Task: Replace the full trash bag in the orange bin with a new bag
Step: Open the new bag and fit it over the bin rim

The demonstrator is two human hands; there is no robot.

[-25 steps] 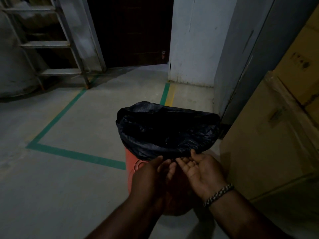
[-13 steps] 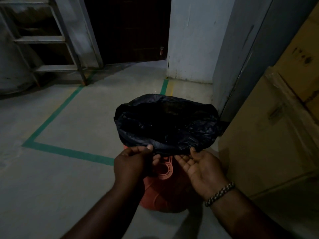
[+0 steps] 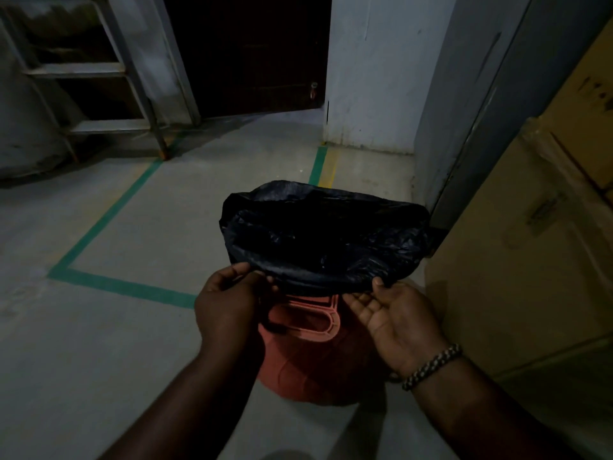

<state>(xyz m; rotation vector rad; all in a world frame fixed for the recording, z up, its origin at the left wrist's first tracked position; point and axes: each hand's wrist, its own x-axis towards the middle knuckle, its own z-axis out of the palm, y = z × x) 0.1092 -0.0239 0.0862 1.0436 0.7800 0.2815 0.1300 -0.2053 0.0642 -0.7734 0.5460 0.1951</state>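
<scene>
An orange bin (image 3: 308,356) stands on the concrete floor in front of me. A black trash bag (image 3: 325,237) is folded over its rim and hides the bin's mouth and most of its upper wall. My left hand (image 3: 229,303) pinches the bag's near hem at the left. My right hand (image 3: 394,317), palm up with a beaded bracelet on the wrist, holds the same hem at the right with thumb on top. Below the hem the bin's orange handle moulding (image 3: 308,317) shows between my hands.
Stacked cardboard boxes (image 3: 537,247) rise close on the right of the bin. A grey metal door frame (image 3: 471,134) stands behind them. A metal ladder (image 3: 99,71) leans at the far left beside a dark doorway (image 3: 252,51). Green tape lines (image 3: 109,283) mark the floor.
My hands have spread apart along the bag's near hem and taken hold of it. The hem has lifted, baring the bin's orange handle moulding.
</scene>
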